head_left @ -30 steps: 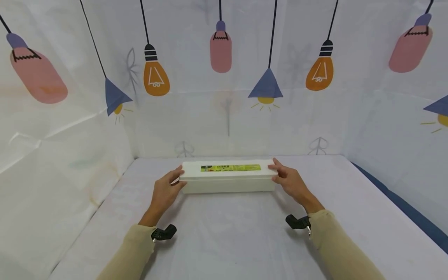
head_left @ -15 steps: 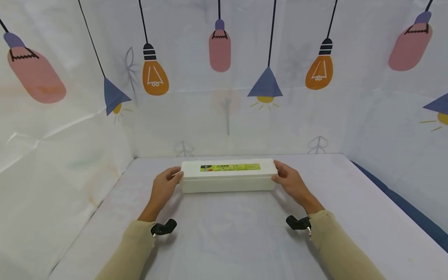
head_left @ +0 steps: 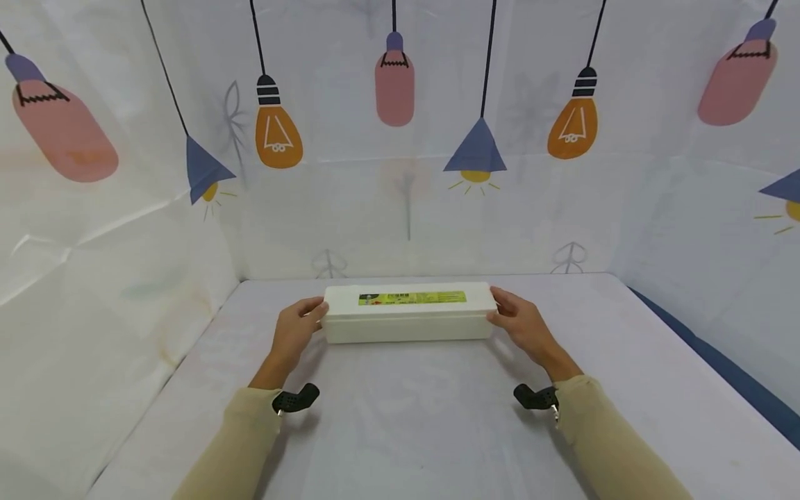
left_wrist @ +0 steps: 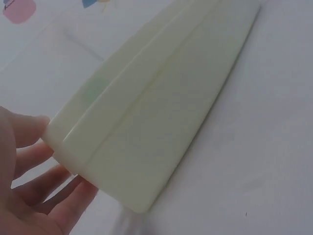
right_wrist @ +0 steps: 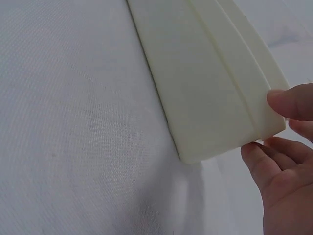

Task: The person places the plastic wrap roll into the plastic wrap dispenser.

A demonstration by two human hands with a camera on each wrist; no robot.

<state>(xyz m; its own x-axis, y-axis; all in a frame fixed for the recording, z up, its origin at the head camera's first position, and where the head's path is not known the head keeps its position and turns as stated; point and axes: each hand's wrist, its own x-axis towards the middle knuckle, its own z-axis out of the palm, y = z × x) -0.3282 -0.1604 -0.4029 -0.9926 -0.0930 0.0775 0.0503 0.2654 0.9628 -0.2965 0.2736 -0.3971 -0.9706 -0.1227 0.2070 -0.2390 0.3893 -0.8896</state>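
Observation:
A long white lidded box (head_left: pixel 409 329) lies crosswise on the table, a yellow-green label (head_left: pixel 412 298) with small print along its top. A seam between lid and body runs the length of its front face. My left hand (head_left: pixel 296 330) grips the left end. In the left wrist view its thumb (left_wrist: pixel 30 129) is at the lid's corner and the fingers lie along the end face. At the opposite end my right hand (head_left: pixel 521 326) holds the box, the thumb (right_wrist: pixel 288 100) on the front of the lid and fingertips under the lid's edge. The lid sits down on the body.
A white cloth covers the table (head_left: pixel 400 417). White sheeting printed with lamps and bulbs forms the back wall (head_left: pixel 350 215) and both sides. Black wrist devices (head_left: pixel 296 398) sit at both sleeve cuffs. Along the right table edge runs a dark blue strip (head_left: pixel 719 351).
Both hands have shifted their hold: fingers that lay over the lid's top corners have moved down to the end faces, and the left thumb has come up to the lid. The box stays in place.

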